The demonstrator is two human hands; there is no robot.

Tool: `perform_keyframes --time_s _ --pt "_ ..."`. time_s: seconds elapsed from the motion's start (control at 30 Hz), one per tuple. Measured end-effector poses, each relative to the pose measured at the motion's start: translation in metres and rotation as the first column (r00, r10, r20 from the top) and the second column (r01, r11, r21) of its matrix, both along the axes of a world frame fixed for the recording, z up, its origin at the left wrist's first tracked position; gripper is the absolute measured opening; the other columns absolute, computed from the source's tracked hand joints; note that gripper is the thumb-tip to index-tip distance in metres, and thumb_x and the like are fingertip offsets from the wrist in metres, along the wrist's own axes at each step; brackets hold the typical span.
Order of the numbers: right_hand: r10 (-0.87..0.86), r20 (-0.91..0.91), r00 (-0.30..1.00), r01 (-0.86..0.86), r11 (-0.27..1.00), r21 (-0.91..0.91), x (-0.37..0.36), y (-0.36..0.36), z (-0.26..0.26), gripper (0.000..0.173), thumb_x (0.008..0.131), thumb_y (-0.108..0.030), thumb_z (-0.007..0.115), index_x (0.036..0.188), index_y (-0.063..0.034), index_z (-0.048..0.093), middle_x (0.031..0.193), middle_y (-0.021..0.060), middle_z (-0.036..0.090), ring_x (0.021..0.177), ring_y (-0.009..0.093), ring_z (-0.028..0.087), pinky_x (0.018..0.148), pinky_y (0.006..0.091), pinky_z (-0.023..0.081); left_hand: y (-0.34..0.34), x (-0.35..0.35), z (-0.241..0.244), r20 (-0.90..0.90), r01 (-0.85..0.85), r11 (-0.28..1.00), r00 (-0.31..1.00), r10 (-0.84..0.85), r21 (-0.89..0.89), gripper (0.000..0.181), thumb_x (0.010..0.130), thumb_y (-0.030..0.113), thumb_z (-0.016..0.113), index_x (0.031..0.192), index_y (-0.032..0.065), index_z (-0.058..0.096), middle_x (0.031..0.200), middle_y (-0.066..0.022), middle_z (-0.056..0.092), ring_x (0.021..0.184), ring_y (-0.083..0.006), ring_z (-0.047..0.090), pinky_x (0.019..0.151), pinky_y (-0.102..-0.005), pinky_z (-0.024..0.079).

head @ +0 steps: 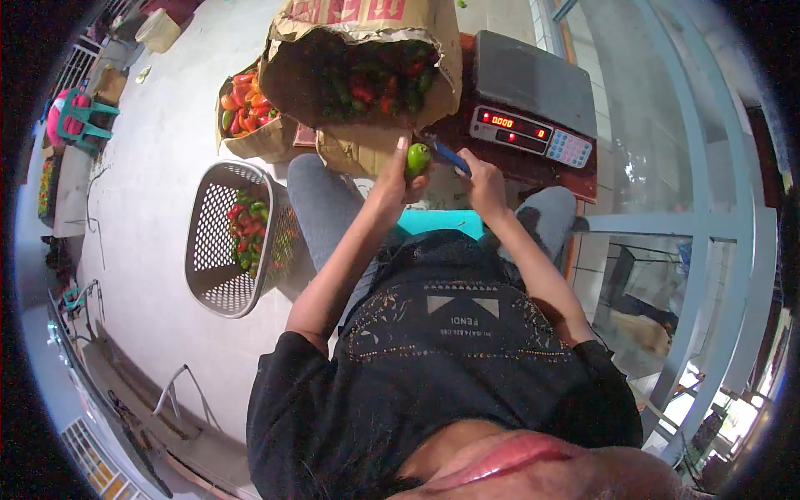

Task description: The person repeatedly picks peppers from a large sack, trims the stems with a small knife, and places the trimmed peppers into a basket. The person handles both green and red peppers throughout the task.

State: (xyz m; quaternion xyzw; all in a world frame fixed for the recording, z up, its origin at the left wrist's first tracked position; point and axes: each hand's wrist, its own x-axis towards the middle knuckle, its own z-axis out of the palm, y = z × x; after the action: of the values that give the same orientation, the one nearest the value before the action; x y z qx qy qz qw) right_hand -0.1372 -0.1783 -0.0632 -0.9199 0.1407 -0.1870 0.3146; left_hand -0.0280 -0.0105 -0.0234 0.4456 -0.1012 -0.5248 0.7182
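Observation:
My left hand (400,178) holds a green pepper (418,159) upright between thumb and fingers, in front of the mouth of a large cardboard box (362,140). Close to the right of it, my right hand (480,178) grips a blue-handled tool (451,157), probably a knife; its tip lies near the pepper, and whether they touch cannot be told. Dark green and red peppers (381,81) fill the shadowed inside of the box. Both hands are over my lap, above a turquoise surface (440,222) between my knees.
A digital scale (531,100) stands on a dark red table (584,187) at the right. To the left are a smaller box of red peppers (247,103) and a perforated plastic basket (228,237) with peppers. A metal-framed glass panel (650,112) rises at far right.

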Motion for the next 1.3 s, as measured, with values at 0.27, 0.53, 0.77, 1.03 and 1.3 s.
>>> perform_keyframes --time_s 0.27,0.53,0.77,1.03,1.3 --pt "-0.141 -0.176 0.974 0.162 0.98 0.112 -0.071 -0.041 -0.051 0.031 0.085 -0.026 0.06 0.105 -0.0031 0.06 0.079 0.024 0.061 0.073 0.042 0.058 0.061 0.0443 0.046 0.098 0.076 -0.017 0.182 -0.532 0.84 0.841 0.51 0.104 0.045 0.094 0.048 0.042 0.109 0.0078 0.056 0.08 0.0006 0.05 0.068 -0.0076 0.044 0.056 -0.021 0.037" --pt "-0.398 -0.26 0.88 0.398 0.916 -0.054 -0.129 -0.077 -0.041 0.024 0.084 -0.023 0.06 0.098 -0.003 0.061 0.077 0.0235 0.06 0.073 0.04 0.06 0.061 0.0448 0.045 0.265 0.169 -0.152 0.98 -0.993 -0.028 0.118 -0.158 0.115 0.06 0.089 0.042 0.05 0.124 -0.0053 0.04 0.122 -0.0251 0.042 0.111 -0.0368 0.042 0.09 -0.0453 0.037" --pt "-0.479 -0.194 0.856 0.423 0.865 -0.27 -0.139 -0.069 -0.053 0.02 0.082 -0.016 0.06 0.098 -0.0048 0.057 0.075 0.0205 0.061 0.071 0.039 0.06 0.06 0.0471 0.045 0.047 0.134 -0.084 0.934 -0.662 0.74 -0.175 -0.311 0.122 0.042 0.071 0.007 0.06 0.113 0.0044 0.055 0.118 -0.0189 0.053 0.109 -0.0379 0.049 0.095 -0.0399 0.039" --pt "-0.515 -0.189 0.836 0.451 0.841 -0.299 -0.137 -0.07 -0.054 0.023 0.079 -0.016 0.063 0.099 -0.0043 0.058 0.075 0.0202 0.062 0.071 0.039 0.061 0.06 0.0472 0.046 -0.072 0.161 -0.101 0.658 -0.498 0.856 -0.6 -0.455 0.137 0.047 0.082 0.031 0.049 0.127 0.0145 0.05 0.118 -0.0132 0.055 0.11 -0.033 0.049 0.103 -0.0436 0.03" --pt "-0.511 -0.129 0.85 0.479 0.851 -0.214 -0.133 -0.068 -0.056 0.029 0.078 -0.018 0.065 0.103 -0.0047 0.059 0.077 0.0204 0.062 0.073 0.039 0.061 0.062 0.0462 0.047 -0.052 0.137 -0.069 0.875 -0.233 0.925 0.455 -0.168 0.299 0.039 0.082 0.028 0.062 0.115 0.0088 0.053 0.1 -0.004 0.059 0.092 -0.0179 0.055 0.08 -0.0311 0.044"
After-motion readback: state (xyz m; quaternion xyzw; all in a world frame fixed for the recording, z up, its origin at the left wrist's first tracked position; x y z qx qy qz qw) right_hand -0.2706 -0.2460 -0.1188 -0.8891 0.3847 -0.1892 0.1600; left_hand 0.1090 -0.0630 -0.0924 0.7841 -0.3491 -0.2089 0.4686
